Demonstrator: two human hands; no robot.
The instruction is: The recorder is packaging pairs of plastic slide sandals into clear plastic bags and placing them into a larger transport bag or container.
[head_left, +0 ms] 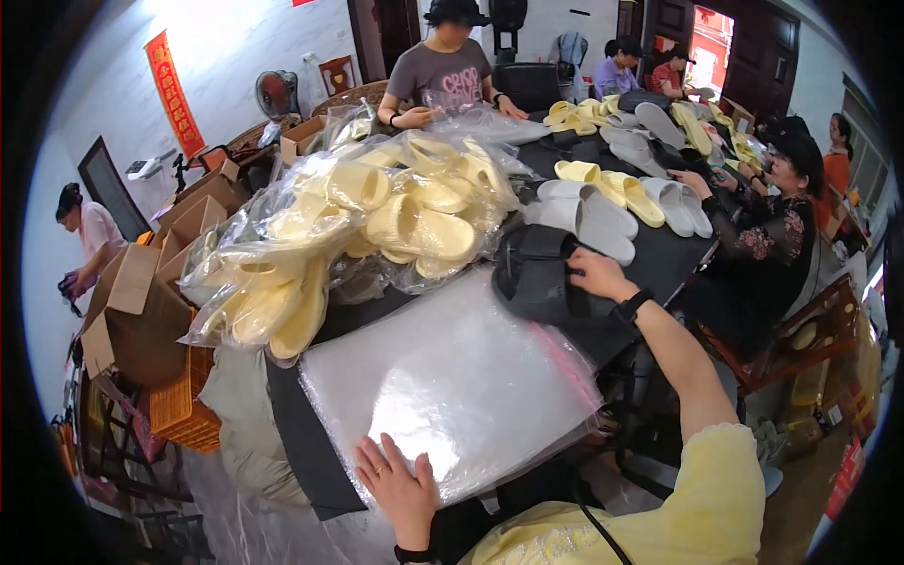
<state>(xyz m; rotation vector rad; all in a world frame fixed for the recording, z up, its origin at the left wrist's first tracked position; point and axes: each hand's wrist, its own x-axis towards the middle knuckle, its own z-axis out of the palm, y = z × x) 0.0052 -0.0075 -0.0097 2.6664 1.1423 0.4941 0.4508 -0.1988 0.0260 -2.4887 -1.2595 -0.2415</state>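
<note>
in the head view, the person's left hand (400, 485) lies on the lower left corner of a stack of clear plastic bags (443, 377), palm down, fingers spread wide and holding nothing, with a ring on one finger. the right hand (601, 276) reaches over to a pair of black slippers (535, 273), its fingers bent closed on them near the strap. these slippers sit just beyond the far edge of the bag stack, toward its right, and the stack itself has a pink strip (565, 363) along its right side. both lie on a table with a dark cover (306, 452). to the left of the slippers is a big heap of pale yellow slippers (424, 226) in clear wrapping, touching the far left part of the bags. beyond the black pair are white slippers (584, 217), then unwrapped yellow slippers (612, 184) beside them, and more pairs run in rows toward the far end. across the table a person in a grey t-shirt (443, 80) has both hands by a clear plastic sheet (490, 122). on the right a person in black (767, 226) sits with a hand near the slippers, and others sit farther along. at left, open cardboard boxes (141, 301) stand by an orange basket (188, 405), with a fan (278, 94) behind and a red banner (174, 94) hanging on the wall.
</note>
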